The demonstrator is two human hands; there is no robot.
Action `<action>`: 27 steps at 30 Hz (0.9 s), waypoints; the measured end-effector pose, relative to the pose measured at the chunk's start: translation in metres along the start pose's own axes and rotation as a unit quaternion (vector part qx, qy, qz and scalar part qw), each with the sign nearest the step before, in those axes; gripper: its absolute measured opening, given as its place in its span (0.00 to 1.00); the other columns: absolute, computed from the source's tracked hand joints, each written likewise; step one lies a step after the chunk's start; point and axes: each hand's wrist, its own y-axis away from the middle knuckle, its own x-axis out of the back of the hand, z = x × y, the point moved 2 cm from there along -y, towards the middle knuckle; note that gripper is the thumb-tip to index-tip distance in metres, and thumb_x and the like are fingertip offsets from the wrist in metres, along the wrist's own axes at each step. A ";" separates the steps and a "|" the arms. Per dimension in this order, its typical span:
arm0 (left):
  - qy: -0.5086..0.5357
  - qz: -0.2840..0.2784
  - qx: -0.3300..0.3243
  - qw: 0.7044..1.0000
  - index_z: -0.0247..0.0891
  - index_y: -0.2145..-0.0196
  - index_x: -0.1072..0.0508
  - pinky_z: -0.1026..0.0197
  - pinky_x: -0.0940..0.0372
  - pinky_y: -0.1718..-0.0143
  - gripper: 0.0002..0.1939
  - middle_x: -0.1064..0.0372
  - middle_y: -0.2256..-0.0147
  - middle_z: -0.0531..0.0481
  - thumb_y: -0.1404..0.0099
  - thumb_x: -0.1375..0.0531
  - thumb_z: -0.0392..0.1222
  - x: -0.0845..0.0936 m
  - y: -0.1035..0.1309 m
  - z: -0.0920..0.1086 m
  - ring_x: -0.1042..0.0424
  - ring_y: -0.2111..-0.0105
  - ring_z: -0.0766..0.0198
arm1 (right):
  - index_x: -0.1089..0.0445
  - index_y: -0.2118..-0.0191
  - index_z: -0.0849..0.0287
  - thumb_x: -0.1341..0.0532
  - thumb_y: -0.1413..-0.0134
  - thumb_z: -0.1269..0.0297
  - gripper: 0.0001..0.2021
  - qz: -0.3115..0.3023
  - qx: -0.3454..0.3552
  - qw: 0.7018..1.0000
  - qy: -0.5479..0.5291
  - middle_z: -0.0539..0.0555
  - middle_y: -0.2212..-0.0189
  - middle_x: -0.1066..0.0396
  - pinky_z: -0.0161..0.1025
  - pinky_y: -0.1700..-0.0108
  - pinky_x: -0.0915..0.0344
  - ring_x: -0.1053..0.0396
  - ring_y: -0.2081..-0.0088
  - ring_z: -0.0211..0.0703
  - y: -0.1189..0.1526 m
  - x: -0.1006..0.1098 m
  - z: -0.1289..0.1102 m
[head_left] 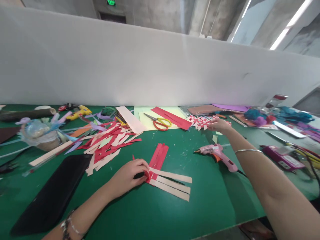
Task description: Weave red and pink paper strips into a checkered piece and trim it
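My left hand [135, 173] pinches the crossing of several paper strips on the green table. Red strips [159, 155] run up and away from it, while pale pink strips [172, 185] fan out to the right. Far to the right, my right hand [220, 125] is stretched to a red-and-white checkered woven paper [200, 122], its fingers closed at the edge; the fingertips are small and partly hidden. Between the hands lies a pink hot glue gun [218, 155], nozzle pointing left. Scissors [160, 121] with yellow and red handles rest beyond the strips.
A heap of loose red and pink strips [107, 141] lies left, near a black flat case [53, 193]. A yellow glue gun [79, 112] sits behind. A purple box [283, 158] and yarn [255, 116] are right. A white partition [150, 66] borders the table's back.
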 end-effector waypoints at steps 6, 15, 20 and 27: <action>0.001 -0.001 0.006 1.000 0.39 0.70 0.30 0.62 0.40 0.61 0.09 0.33 0.62 0.48 0.35 0.48 0.40 0.001 0.000 0.001 0.32 0.62 0.63 | 0.31 0.67 0.66 0.35 0.61 0.63 0.14 0.069 0.028 0.965 0.253 0.67 0.64 0.29 0.47 0.60 0.36 0.33 0.56 0.61 -0.021 -0.003 -0.007; 0.014 -0.010 0.022 1.000 0.40 0.69 0.30 0.64 0.40 0.62 0.08 0.34 0.62 0.49 0.35 0.48 0.37 0.001 0.000 0.001 0.33 0.62 0.64 | 0.36 0.52 0.60 0.45 0.42 0.60 0.14 -0.049 0.125 0.908 0.396 0.56 0.54 0.35 0.46 0.56 0.34 0.33 0.57 0.42 -0.045 -0.029 -0.013; 0.011 -0.008 0.026 1.000 0.40 0.69 0.30 0.64 0.40 0.62 0.09 0.34 0.63 0.49 0.35 0.48 0.38 0.002 -0.001 0.000 0.33 0.63 0.64 | 0.35 0.53 0.61 0.44 0.43 0.60 0.14 -0.045 0.124 0.885 0.447 0.55 0.55 0.35 0.47 0.56 0.35 0.34 0.56 0.43 -0.048 -0.030 -0.012; 0.009 -0.010 0.025 1.000 0.40 0.69 0.31 0.64 0.40 0.61 0.07 0.34 0.62 0.50 0.36 0.48 0.35 0.001 0.000 0.001 0.33 0.62 0.64 | 0.34 0.58 0.59 0.39 0.53 0.62 0.15 0.006 0.117 0.876 0.468 0.60 0.54 0.35 0.51 0.53 0.42 0.38 0.52 0.55 -0.042 -0.029 -0.011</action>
